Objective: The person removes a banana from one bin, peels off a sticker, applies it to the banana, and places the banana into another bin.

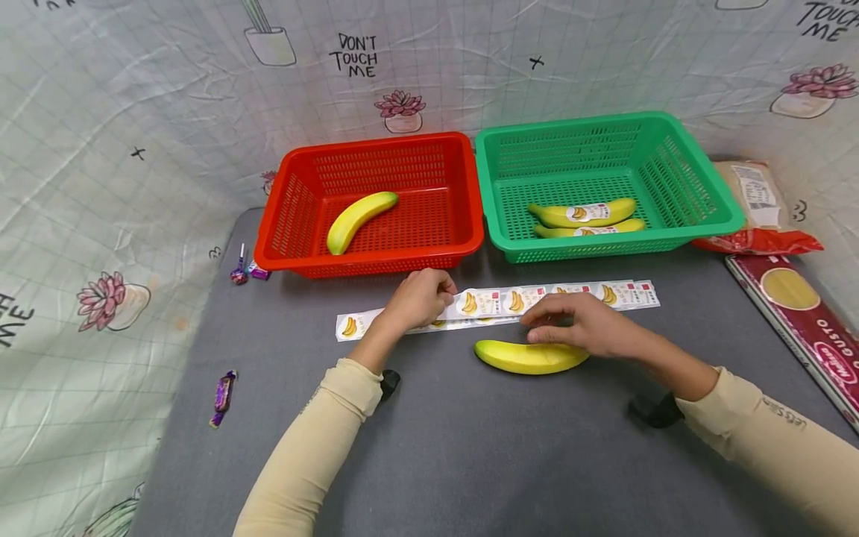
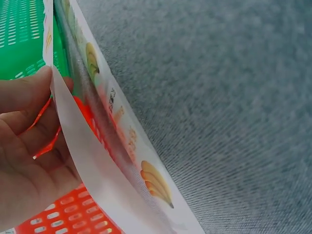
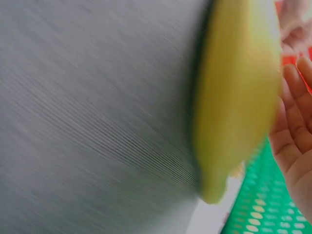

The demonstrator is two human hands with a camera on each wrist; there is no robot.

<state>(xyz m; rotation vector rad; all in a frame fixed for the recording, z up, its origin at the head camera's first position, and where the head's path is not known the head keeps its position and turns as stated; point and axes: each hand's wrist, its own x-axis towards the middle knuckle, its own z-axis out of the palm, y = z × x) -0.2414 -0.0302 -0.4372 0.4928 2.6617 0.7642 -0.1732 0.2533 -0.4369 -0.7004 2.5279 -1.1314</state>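
A strip of banana-printed labels [image 1: 567,292] lies across the table over a second label strip [image 1: 349,327]. My left hand [image 1: 421,298] pinches the upper strip between thumb and fingers; in the left wrist view the raised strip [image 2: 85,141] bends away from the lower one. Just in front of the strips lies a yellow banana [image 1: 523,358] with a greenish tip, and no label shows on it. My right hand [image 1: 580,322] hovers over its right end, fingers extended. From the right wrist, the fingers [image 3: 297,97] look loose and grip nothing beside the banana [image 3: 239,87].
A red basket [image 1: 365,265] holds one plain banana [image 1: 359,220]. Beside it, a green basket [image 1: 624,237] contains two labelled bananas [image 1: 590,214]. A lollipop [image 1: 238,274] and wrapped candies [image 1: 224,399] lie left; a bag [image 1: 754,198] and flat box [image 1: 798,321] lie right.
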